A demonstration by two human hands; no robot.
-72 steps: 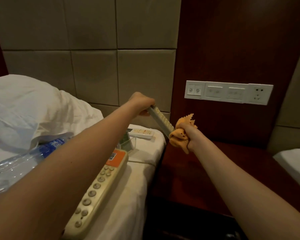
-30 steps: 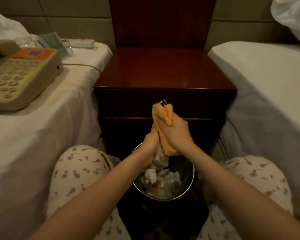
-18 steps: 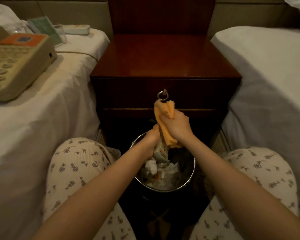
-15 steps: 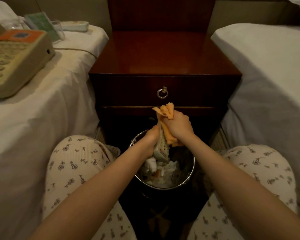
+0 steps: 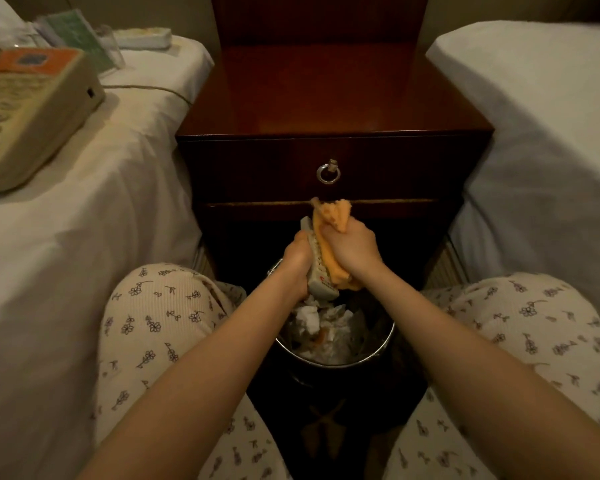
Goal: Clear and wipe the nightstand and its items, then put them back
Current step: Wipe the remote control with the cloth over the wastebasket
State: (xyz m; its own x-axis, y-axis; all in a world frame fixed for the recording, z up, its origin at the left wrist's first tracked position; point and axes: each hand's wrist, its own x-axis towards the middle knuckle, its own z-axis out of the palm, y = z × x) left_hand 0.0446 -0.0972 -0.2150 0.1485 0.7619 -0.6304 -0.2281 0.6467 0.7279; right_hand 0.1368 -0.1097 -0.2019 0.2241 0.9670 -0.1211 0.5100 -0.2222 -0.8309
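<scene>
Two hands (image 5: 297,263) (image 5: 354,249) grip remote (image 5: 321,288) and cloth (image 5: 333,216); red marking (image 5: 325,279) illegible.

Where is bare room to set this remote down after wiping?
Nightstand top, between both beds: bare. Right bed too. Left bed is crowded at its far end: telephone, card stand, second remote; its near sheet is free.

Hotel bedroom, twin beds (image 5: 534,109), nightstand (image 5: 329,98), bedside telephone (image 5: 25,112)
</scene>
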